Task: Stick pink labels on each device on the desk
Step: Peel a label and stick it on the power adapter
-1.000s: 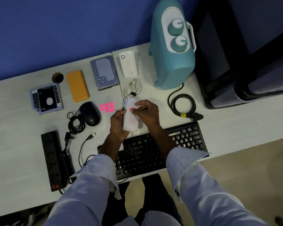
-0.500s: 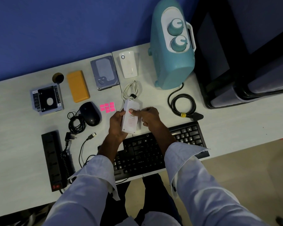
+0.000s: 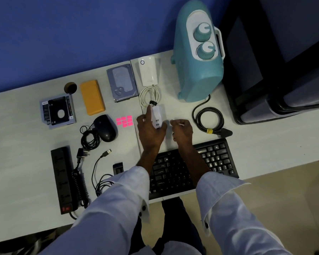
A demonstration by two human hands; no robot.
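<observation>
Mouse (image 3: 106, 127) shows no pink; pink labels (image 3: 124, 121) lie just right of it on tabletop (image 3: 17, 144). Left hand (image 3: 150, 131) holds white USB charger (image 3: 157, 116) between finger and thumb, low at tabletop; no label visible on it from here. Right hand (image 3: 181, 131) is loosely curled, empty, just beside. Best, I'd judge: set charger flat, peel one label by its corner, press firmly.
</observation>
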